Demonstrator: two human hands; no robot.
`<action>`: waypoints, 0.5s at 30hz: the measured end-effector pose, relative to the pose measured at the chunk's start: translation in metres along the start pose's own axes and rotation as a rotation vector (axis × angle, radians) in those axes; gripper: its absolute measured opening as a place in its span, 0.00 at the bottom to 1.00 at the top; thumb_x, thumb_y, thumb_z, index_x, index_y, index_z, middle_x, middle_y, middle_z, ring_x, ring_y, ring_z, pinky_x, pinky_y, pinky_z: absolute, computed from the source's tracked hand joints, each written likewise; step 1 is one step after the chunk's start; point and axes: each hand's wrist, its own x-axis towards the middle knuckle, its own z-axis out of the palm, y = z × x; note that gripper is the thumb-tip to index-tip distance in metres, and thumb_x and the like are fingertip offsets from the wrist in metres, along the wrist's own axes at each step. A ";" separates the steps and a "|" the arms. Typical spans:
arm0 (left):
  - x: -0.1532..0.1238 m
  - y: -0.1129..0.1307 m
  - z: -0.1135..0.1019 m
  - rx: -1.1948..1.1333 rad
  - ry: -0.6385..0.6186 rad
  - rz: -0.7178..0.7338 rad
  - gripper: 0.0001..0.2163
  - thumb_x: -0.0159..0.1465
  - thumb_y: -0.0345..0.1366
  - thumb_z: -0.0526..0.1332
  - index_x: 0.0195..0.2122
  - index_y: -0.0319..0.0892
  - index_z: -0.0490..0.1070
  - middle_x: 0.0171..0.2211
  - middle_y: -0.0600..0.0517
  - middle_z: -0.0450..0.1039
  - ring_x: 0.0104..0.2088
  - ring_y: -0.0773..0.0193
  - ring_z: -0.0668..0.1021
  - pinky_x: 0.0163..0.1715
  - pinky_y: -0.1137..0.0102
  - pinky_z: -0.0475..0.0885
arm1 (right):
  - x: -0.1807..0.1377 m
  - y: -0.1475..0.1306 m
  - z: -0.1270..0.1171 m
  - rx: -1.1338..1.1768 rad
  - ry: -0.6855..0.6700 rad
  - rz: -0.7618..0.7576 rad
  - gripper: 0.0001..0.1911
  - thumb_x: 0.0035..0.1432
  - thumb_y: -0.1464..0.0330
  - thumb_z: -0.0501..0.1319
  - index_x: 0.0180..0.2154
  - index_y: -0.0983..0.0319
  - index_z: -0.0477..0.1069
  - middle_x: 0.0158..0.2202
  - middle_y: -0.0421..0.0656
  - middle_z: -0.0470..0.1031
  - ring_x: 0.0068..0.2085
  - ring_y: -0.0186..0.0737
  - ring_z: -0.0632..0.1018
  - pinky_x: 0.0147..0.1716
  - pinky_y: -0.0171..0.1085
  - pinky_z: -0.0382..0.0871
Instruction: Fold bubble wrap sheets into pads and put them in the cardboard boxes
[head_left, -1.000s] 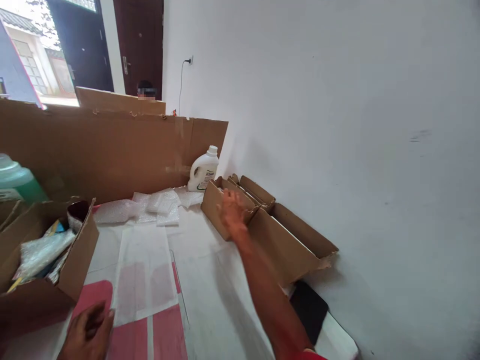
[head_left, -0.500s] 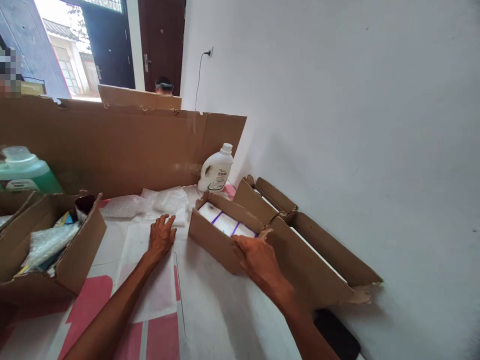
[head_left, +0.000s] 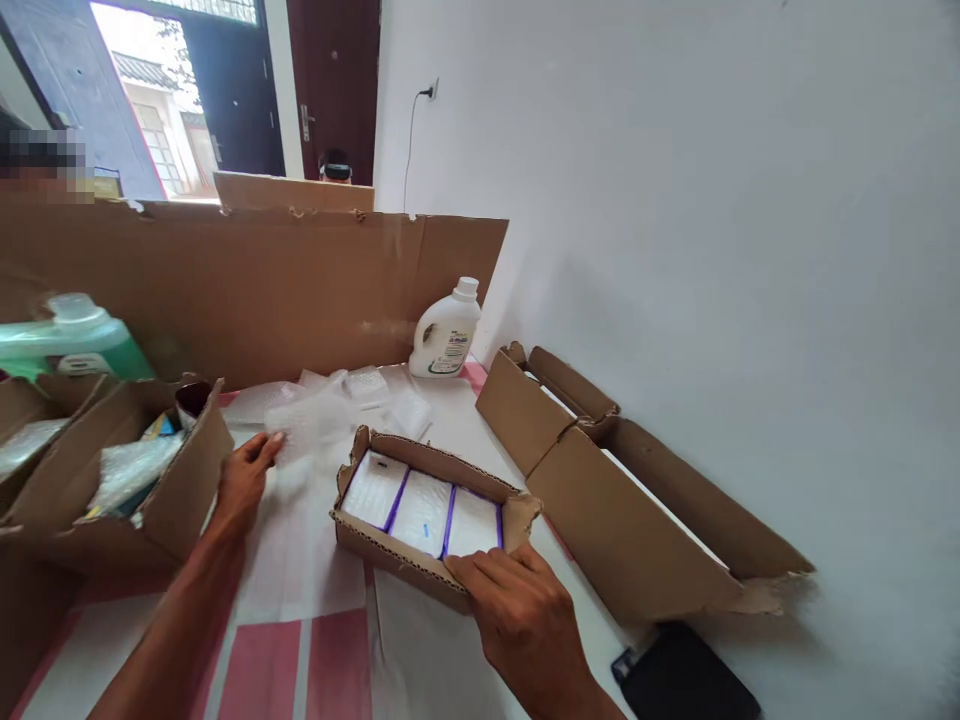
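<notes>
The open carton (head_left: 390, 560) has moved inward from the table (head_left: 442, 660)'s right edge, the right hand (head_left: 525, 610) clamped on its near-right corner, the left hand (head_left: 244, 475) now pinching bubble wrap (head_left: 300, 425), so both are held.

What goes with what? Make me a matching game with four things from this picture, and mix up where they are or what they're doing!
Things:
1. Left hand
2. Right hand
3. White packs with purple edges
4. White jug with a handle

Places and doings:
A. Gripping the edge of the small cardboard box
B. Standing in front of the tall cardboard panel
C. Holding bubble wrap
D. Side by side inside the small cardboard box

Right pairs: 1-C, 2-A, 3-D, 4-B
</notes>
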 end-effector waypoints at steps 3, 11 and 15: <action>-0.046 0.007 -0.055 -0.223 0.063 -0.120 0.26 0.45 0.59 0.72 0.33 0.41 0.77 0.28 0.52 0.78 0.31 0.61 0.79 0.28 0.71 0.73 | 0.008 -0.015 0.010 0.037 0.029 -0.054 0.18 0.68 0.81 0.48 0.36 0.62 0.74 0.23 0.38 0.72 0.26 0.35 0.70 0.33 0.39 0.52; -0.151 0.016 -0.111 -0.809 0.159 -0.406 0.14 0.66 0.42 0.59 0.50 0.48 0.77 0.41 0.51 0.83 0.42 0.62 0.82 0.43 0.69 0.79 | 0.028 -0.039 0.032 0.017 -0.044 -0.107 0.13 0.67 0.79 0.54 0.40 0.61 0.76 0.32 0.43 0.78 0.35 0.42 0.76 0.35 0.39 0.62; -0.193 0.009 -0.128 -0.794 0.157 -0.329 0.14 0.65 0.45 0.59 0.46 0.50 0.79 0.39 0.52 0.83 0.43 0.60 0.82 0.43 0.68 0.79 | 0.021 -0.063 0.005 0.096 -0.061 -0.007 0.20 0.66 0.64 0.64 0.57 0.63 0.70 0.53 0.52 0.76 0.54 0.54 0.74 0.52 0.50 0.67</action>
